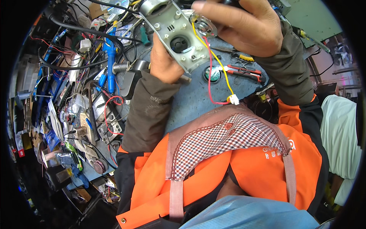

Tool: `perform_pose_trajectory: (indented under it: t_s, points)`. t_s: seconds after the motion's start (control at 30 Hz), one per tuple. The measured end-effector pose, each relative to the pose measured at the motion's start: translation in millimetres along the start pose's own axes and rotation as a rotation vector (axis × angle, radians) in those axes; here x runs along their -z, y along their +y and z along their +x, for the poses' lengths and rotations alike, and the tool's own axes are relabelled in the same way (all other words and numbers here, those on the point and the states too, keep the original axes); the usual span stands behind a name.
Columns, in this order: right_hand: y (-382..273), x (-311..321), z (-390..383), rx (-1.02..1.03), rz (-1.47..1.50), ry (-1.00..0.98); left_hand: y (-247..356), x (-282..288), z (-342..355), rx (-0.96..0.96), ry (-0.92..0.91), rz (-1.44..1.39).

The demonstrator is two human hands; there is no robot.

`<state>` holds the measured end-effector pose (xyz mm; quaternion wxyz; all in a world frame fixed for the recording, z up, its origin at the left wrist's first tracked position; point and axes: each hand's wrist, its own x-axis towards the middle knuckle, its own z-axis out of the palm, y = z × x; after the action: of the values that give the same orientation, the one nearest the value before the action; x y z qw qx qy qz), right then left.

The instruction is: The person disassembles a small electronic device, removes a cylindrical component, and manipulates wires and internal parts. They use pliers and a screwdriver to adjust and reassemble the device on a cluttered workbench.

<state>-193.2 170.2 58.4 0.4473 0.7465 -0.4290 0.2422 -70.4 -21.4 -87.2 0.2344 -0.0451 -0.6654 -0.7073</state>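
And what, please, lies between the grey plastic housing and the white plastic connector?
Head view: a red wire, a yellow wire and a round, dark-rimmed container.

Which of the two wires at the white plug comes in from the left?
The red wire, bending in sideways; the yellow wire drops from above.

- The left hand [164,61] grips a grey plastic housing [173,32] from its left side.
- The right hand [251,30], partly blurred, reaches over the housing's far right, beside a round metallic part [206,27].
- Yellow and red wires run near to a white connector [233,100].
- Right on the blue bench [190,99]: a red-and-black tool [246,72].
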Motion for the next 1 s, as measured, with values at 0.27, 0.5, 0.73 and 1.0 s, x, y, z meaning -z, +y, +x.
perform_pose_trajectory:
  t_s: [0.27, 0.5, 0.73, 1.0]
  points:
    - [0.6, -5.7, 3.6, -0.132, 0.043, 0.11, 12.1, 0.9, 1.3, -0.016, -0.016, 0.0]
    - [4.4, 4.6, 6.3, -0.402, 0.164, -0.034, 20.9, -4.5, 3.9, 0.016, -0.128, -0.391]
    - [13.2, -12.4, 11.8, -0.365, 0.248, 0.033, 23.1, 0.2, 5.7, -0.12, -0.086, -0.014]
    - [31.9, -32.2, 13.3, -0.431, 0.302, 0.078, 19.3, 6.0, 16.4, -0.005, -0.008, -0.088]
